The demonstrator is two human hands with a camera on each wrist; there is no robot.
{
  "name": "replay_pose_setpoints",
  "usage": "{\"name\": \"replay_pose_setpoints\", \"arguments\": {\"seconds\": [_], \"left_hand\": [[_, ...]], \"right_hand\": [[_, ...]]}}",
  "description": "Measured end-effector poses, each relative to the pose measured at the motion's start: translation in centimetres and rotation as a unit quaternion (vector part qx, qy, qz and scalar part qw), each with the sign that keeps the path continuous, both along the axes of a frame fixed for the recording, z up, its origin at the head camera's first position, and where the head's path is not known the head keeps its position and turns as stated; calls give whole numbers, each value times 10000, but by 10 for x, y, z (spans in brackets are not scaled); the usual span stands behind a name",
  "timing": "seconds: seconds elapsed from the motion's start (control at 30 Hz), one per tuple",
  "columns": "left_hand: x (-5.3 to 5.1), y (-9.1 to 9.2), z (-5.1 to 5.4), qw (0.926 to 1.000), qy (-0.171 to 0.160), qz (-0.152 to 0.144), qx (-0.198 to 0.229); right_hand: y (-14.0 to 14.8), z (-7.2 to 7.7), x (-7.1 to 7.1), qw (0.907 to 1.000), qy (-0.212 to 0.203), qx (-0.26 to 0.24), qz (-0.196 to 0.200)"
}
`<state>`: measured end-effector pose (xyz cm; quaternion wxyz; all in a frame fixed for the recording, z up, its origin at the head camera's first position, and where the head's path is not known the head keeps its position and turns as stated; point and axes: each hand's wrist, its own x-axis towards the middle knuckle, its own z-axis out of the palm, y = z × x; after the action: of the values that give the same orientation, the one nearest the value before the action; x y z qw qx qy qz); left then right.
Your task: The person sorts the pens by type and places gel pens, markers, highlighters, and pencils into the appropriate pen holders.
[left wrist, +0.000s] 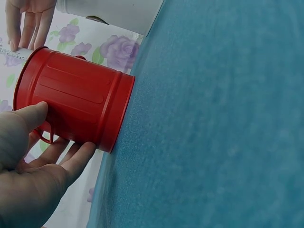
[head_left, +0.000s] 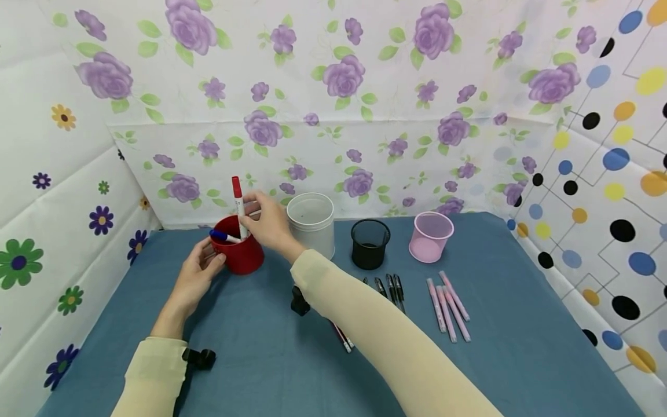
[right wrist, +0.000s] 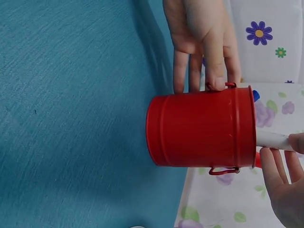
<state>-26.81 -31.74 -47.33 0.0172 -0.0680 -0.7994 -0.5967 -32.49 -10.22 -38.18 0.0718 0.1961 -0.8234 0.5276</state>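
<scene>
Above the red cup (head_left: 244,258) the left grip (head_left: 194,277) clasps, the right (head_left: 267,221) pinches a marker (head_left: 239,200).

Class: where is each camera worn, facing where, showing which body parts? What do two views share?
Head: on the head, facing forward-down at the table; left hand, right hand, sleeves show.
Left wrist: worn there, facing the red cup; left hand close, right hand beyond.
Right wrist: worn there, facing the cup; right hand lower right, left hand uppermost.
Both wrist views share the cup and hands.
</scene>
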Motion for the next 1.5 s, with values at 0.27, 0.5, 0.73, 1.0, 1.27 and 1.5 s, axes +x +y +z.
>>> {"name": "replay_pose_setpoints", "arguments": {"seconds": [0.27,0.5,0.73,1.0,1.27,1.5], "left_hand": [[-2,1,-2,10000,11,6,55],[-1,1,-1,9999,-56,2,101],[-1,2,-2,10000,0,18,89],[-2,0,-2,10000,19,36,57],[-1,2,-2,9999,54,122,9],[-1,1,-2,9999,35,126,7]], "right_hand": [[-5,-6,2,9998,-164,-28,49],[-6,-7,2,9998,-208,-37,43],[-4,-8,0,9994,-271,-152,120],[3,-9,0,9989,-234,-309,251],[16,-5,3,9981,-224,-434,366],[26,0,6,9982,-97,-455,386]]}}
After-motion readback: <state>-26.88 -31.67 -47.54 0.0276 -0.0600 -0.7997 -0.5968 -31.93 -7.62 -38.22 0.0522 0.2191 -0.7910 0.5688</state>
